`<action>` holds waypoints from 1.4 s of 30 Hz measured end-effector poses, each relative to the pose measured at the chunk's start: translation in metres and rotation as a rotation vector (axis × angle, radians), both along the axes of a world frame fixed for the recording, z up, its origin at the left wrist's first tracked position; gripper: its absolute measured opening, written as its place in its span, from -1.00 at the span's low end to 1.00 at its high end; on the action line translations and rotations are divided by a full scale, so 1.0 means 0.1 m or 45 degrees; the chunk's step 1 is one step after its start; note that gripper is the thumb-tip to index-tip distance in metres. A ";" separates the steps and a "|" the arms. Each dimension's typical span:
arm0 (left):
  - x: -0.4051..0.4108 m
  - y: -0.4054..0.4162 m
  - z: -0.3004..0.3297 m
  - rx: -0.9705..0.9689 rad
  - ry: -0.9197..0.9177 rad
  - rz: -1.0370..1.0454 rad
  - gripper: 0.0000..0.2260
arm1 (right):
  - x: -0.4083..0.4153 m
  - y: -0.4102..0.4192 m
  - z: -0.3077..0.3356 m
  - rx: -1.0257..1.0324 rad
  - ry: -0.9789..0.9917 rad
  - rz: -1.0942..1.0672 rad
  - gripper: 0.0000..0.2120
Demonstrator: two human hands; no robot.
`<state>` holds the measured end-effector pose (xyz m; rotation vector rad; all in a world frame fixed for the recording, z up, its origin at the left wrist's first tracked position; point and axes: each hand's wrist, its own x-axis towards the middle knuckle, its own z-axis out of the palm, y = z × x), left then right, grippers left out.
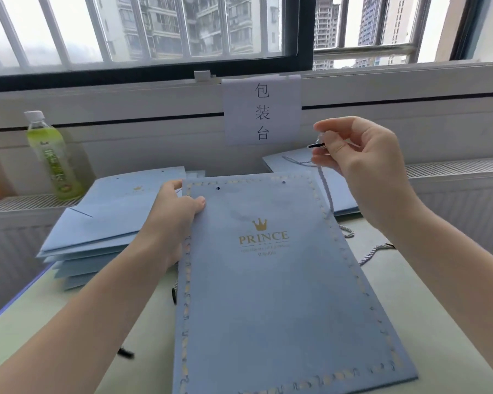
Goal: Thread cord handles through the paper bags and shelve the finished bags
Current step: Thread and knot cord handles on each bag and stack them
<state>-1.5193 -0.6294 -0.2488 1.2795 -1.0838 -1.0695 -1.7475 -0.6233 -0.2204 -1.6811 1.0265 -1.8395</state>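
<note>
2 hands in view: left hand on 1 flat blue paper bag, which has 2 punched holes near its top edge, and right hand pinching 1 blue-white cord by its black tip. Also 1 stack of flat blue bags at left, exact no. can't be told, approx. several, plus 1 more bag or pile behind at right. 1 loose cord on the table, 1 green drink bottle and 1 paper sign w/ 3 characters.
</note>
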 end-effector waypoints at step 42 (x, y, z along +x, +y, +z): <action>-0.15 0.06 -0.02 -0.547 0.126 0.201 -0.66 | 0.13 -0.08 -0.36 0.131 1.066 -0.127 -0.71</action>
